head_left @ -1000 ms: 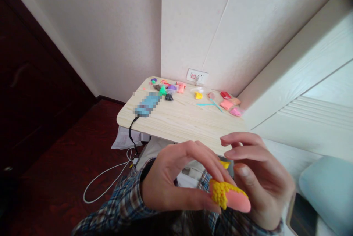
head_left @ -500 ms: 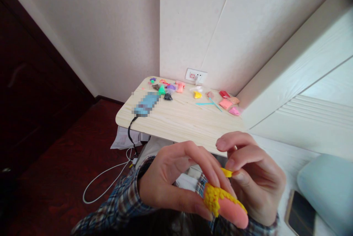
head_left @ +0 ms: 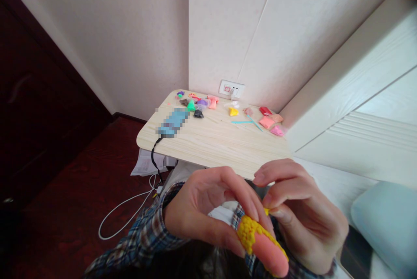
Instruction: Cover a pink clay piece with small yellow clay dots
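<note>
Between thumb and fingers, my left hand grips a rounded pink clay piece. Bumpy yellow clay covers its upper end and runs along its edge. Close beside it, my right hand pinches a small bit of yellow clay between thumb and index finger, mostly hidden by the fingertips. The other right fingers are loosely bent. Both hands are held up in front of the near table edge.
On the wooden table lie several coloured clay packets, a yellow one among them, blue strips and a blurred phone-like device with a black cable. At right, a dark phone lies near a pale blue object.
The yellow bit in my right fingers shows less than before, and my right hand has shifted slightly. The pink piece has dropped a little down and left in my left hand.
</note>
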A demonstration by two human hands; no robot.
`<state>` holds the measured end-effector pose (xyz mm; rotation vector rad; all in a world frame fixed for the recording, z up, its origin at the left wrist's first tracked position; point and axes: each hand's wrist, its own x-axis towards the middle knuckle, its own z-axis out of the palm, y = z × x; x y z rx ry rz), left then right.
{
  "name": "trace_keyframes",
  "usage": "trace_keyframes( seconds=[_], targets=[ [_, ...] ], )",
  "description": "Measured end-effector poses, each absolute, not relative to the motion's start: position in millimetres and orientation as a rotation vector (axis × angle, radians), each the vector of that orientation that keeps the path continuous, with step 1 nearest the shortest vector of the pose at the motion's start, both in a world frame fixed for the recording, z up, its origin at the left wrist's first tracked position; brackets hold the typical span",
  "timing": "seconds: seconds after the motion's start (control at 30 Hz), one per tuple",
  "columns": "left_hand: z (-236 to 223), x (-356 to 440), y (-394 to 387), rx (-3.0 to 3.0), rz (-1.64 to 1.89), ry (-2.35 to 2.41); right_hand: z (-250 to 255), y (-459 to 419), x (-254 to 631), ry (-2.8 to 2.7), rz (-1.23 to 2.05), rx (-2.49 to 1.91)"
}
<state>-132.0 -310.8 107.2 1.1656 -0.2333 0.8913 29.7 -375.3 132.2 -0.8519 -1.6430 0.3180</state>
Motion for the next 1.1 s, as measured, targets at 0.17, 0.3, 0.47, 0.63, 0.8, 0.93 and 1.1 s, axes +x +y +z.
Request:
trace_keyframes(
  seconds=[0.17, 0.3, 0.47, 0.63, 0.8, 0.93, 1.1],
  targets=[
    [102, -133, -313, 1.146, 0.938, -0.231, 127, -373, 31, -1.586, 0.423, -0.769],
    [104, -132, -314, 1.089, 0.876, -0.229, 123, -372, 32, -1.581, 0.443, -0.744],
    [105, -130, -313, 1.052, 0.881, -0.234, 122, -373, 32, -1.558, 0.51, -0.758],
    [109, -133, -313, 1.119, 0.906, -0.222, 123, -371, 29, -1.544, 0.491, -0.786],
    [108, -134, -311, 1.086, 0.882, -0.214, 123, -371, 26, -1.504, 0.49, -0.817],
    [104, -133, -312, 0.996, 0.851, -0.235, 119, -370, 23, -1.404, 0.465, -0.826],
    [102, -133, -314, 0.935, 0.837, -0.214, 117, -363, 16, -1.149, 0.481, -0.744]
  ],
)
